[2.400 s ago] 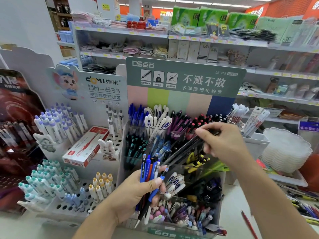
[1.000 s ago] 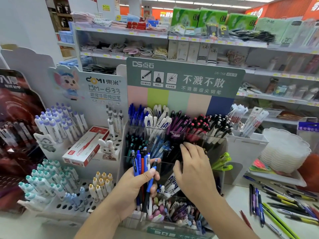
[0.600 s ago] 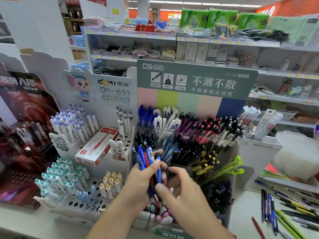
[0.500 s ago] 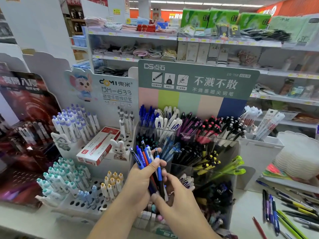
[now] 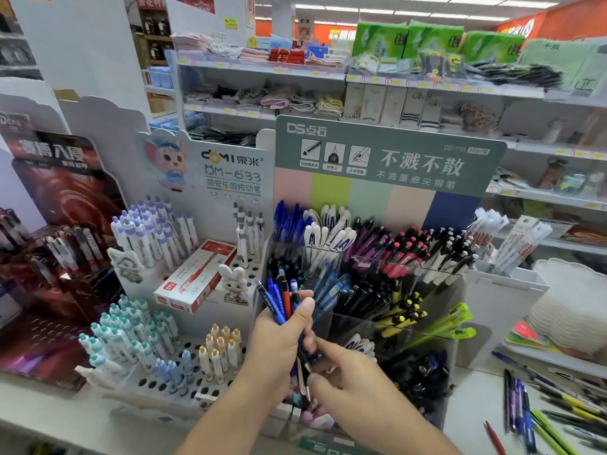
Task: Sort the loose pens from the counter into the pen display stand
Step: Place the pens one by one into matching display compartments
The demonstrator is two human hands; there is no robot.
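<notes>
A person stands at a shop counter (image 5: 473,402), seen from their own head looking down at both hands. The left hand (image 5: 279,343) is clenched around a bundle of pens (image 5: 279,300), mostly blue with one orange-red, held nearly upright so their tops fan out above the thumb. The right hand (image 5: 354,385) meets it from the right; its fingers (image 5: 325,346) pinch the lower end of one dark pen in that bundle, just below the left palm.

Both hands are in front of the clear stand (image 5: 453,290), which has stepped compartments. The back row holds blue, white, purple, red-tipped and black-and-white pens, grouped by colour. The middle row holds blue, black and yellow-tipped pens, and some lime-green ones lean out at the right. The lowest compartments hold dark pens and are partly hidden by the hands. A green sign (image 5: 387,156) with Chinese text rises behind the stand.

More loose pens (image 5: 525,412) lie on the counter at lower right, in blue, purple, green, yellow and red, well apart from the hands. Left of the stand is a white peg-hole display (image 5: 184,385) of pale capped pens, with a red-and-white box (image 5: 197,274) resting on it. Store shelves (image 5: 262,68) fill the background.
</notes>
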